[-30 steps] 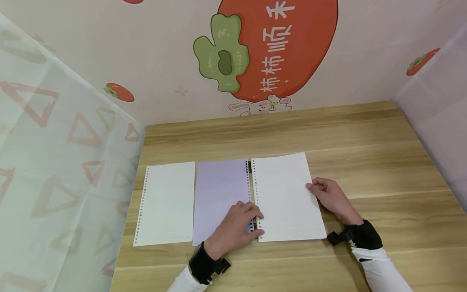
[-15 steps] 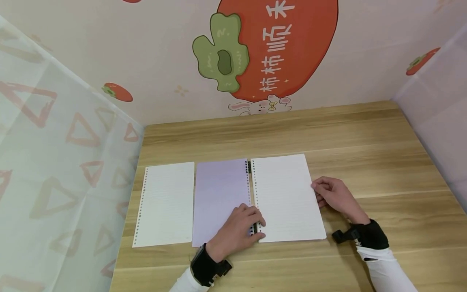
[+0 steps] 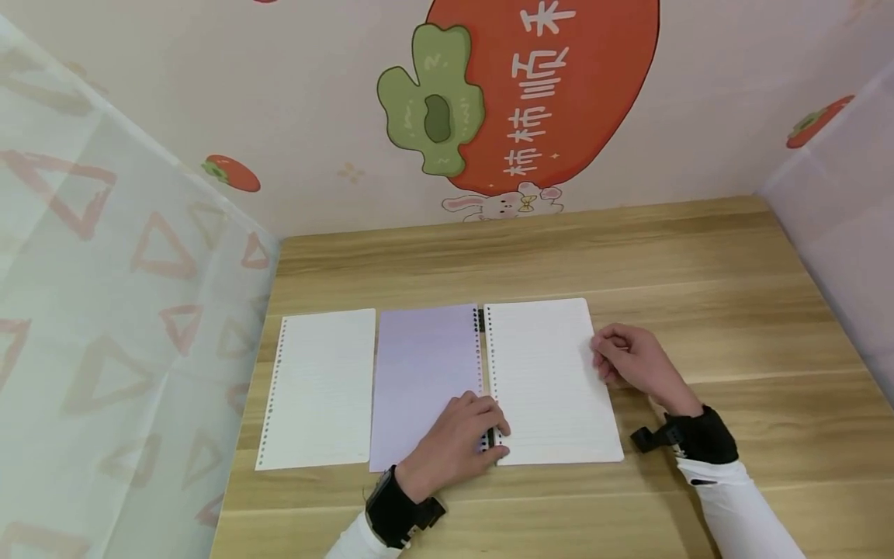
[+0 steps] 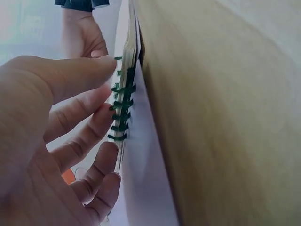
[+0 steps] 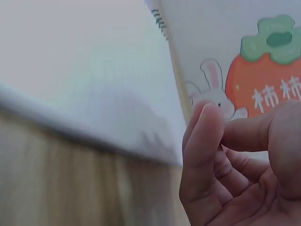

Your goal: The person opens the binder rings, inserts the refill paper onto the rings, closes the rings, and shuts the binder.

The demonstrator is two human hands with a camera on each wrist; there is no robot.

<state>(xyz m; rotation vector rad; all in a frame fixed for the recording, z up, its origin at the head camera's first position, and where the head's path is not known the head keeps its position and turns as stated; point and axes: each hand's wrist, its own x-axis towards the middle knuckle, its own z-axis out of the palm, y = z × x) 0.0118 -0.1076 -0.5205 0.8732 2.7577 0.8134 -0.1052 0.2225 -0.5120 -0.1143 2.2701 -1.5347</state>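
Note:
A loose-leaf notebook lies open in the head view. Its purple cover [image 3: 426, 365] is on the left and a stack of lined white pages [image 3: 545, 380] on the right. Dark green binder rings [image 4: 123, 110] run along the punched holes. My left hand [image 3: 461, 435] rests over the spine, thumb and fingertips touching the pages' punched edge; its wrist view shows them at the rings. My right hand [image 3: 632, 361] is at the pages' right edge. Its fingers are curled, with thumb against forefinger, and no paper shows between them in the right wrist view.
A loose punched white sheet [image 3: 317, 388] lies left of the purple cover. Everything is on a wooden table [image 3: 733, 310]. Patterned cloth walls [image 3: 314, 101] stand behind and at both sides, the back one with a large persimmon drawing [image 3: 559, 93].
The right hand first drew away from the pages' edge, then came back higher along it. The raised top right of the pages has settled flatter. The left hand stays on the spine.

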